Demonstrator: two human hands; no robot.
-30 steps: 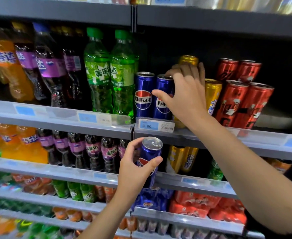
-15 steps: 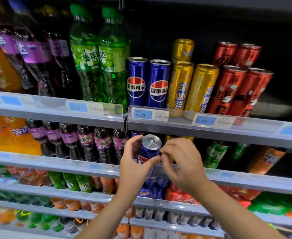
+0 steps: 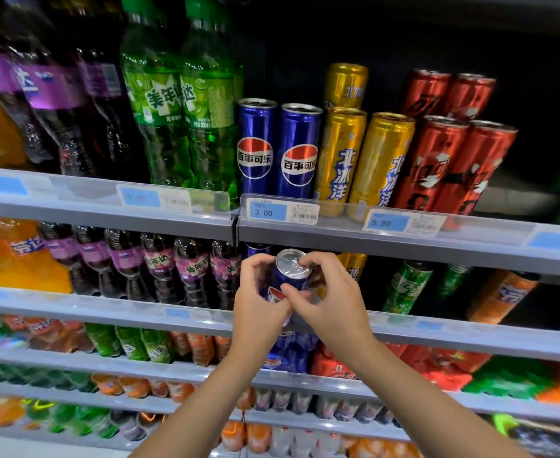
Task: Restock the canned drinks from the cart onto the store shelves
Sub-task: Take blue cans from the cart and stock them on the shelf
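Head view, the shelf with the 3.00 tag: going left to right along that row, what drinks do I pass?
Purple bottles → green bottles → two blue cans → gold cans → red cans.

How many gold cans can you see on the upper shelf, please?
3: two gold cans in front, left one and right one, between the blue and red cans, and one raised behind the left. More may be hidden behind.
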